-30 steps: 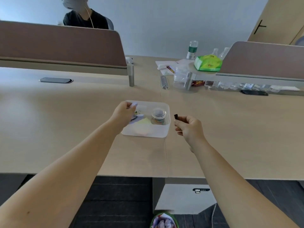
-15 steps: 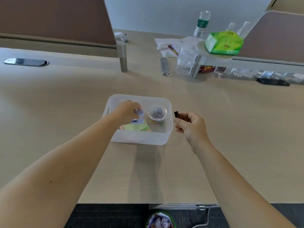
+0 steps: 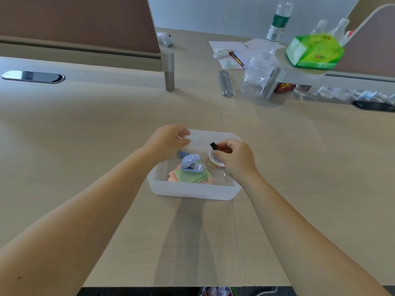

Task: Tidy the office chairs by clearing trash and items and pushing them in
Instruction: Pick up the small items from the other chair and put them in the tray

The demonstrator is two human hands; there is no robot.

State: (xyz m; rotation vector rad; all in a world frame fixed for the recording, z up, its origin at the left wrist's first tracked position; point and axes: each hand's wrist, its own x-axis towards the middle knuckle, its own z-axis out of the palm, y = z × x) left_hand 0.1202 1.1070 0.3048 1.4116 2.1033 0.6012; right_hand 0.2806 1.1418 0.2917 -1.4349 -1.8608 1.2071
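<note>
A: What is changing now?

B: The right hand, which was beside the translucent bin a moment ago, is now hovering over the small round jar inside it, pinching a small black item between the fingertips.

A: And the left hand?

B: It is lifting away, fingers half curled, seemingly empty. The purple stapler is lying on the coloured notes. I think the collecting is nearly finishing; no chair is showing.

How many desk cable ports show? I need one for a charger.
2: one oval cable port at far left on the desk, another at far right below the divider, partly cut off. Others may be hidden.
</note>
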